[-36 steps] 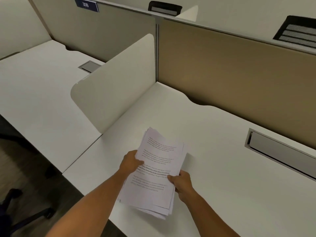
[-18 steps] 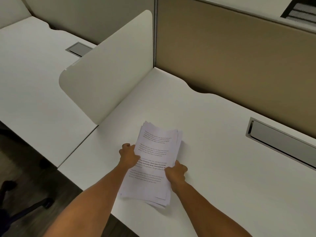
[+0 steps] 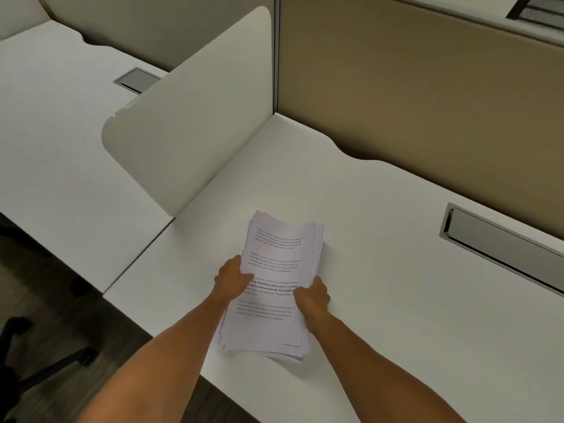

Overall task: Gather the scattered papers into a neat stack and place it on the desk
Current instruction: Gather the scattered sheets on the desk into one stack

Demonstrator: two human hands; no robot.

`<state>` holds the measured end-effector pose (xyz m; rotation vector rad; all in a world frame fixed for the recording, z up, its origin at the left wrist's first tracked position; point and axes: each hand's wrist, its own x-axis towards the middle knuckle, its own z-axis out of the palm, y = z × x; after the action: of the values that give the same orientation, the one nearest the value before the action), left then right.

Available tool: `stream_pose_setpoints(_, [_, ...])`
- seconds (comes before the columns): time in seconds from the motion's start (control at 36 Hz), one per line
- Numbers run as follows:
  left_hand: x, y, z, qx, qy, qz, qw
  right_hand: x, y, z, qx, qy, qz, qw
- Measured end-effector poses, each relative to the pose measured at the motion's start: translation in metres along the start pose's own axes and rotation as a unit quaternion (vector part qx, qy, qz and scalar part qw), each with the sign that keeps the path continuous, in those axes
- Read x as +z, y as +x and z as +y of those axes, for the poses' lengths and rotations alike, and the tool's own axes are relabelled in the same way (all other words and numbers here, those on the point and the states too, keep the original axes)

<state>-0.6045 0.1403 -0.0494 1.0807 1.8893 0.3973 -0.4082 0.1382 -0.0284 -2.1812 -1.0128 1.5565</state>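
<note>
A stack of white printed papers (image 3: 276,261) is over the white desk (image 3: 396,300), near its front edge; I cannot tell whether it rests on the surface. Its sheets are roughly squared, with a few edges still fanned out at the far end and the near right corner. My left hand (image 3: 232,279) grips the stack's left edge, thumb on the top sheet. My right hand (image 3: 311,297) grips the right edge, fingers curled around the side. Both forearms reach in from the bottom of the view.
A rounded white divider panel (image 3: 195,117) stands to the left of the desk, a tan partition wall (image 3: 427,87) behind it. A metal cable slot (image 3: 500,248) is sunk in the desk at the right. A chair base (image 3: 36,361) is on the floor, lower left.
The stack has gone a little forward and down toward the desk, and its sheets look more squared. Both hands kept their grip on its two sides.
</note>
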Motion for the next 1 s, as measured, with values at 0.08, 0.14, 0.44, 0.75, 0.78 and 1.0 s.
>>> stream_pose_setpoints(0.08, [0.001,-0.005,-0.002,0.005,-0.035,0.008,0.999,-0.001,0.002,0.003,-0.003,0.067,-0.019,0.998])
stream_pose_setpoints(0.14, [0.001,-0.008,-0.003,0.01,-0.071,0.014,0.997,-0.001,0.003,0.005,0.005,0.108,-0.033,0.994])
stream_pose_setpoints(0.44, [-0.002,-0.028,0.0,0.024,-0.188,-0.002,0.982,-0.017,-0.005,0.016,0.006,0.216,-0.072,0.974])
stream_pose_setpoints(0.75, [0.009,-0.064,0.052,0.079,-0.263,-0.08,0.958,-0.111,-0.024,0.031,-0.101,0.249,-0.085,0.959])
stream_pose_setpoints(0.78, [0.014,-0.069,0.06,0.09,-0.267,-0.092,0.955,-0.123,-0.028,0.033,-0.113,0.238,-0.077,0.962])
stream_pose_setpoints(1.0, [0.067,-0.114,0.133,0.159,-0.265,-0.089,0.947,-0.22,-0.061,0.058,-0.203,0.204,-0.003,0.958])
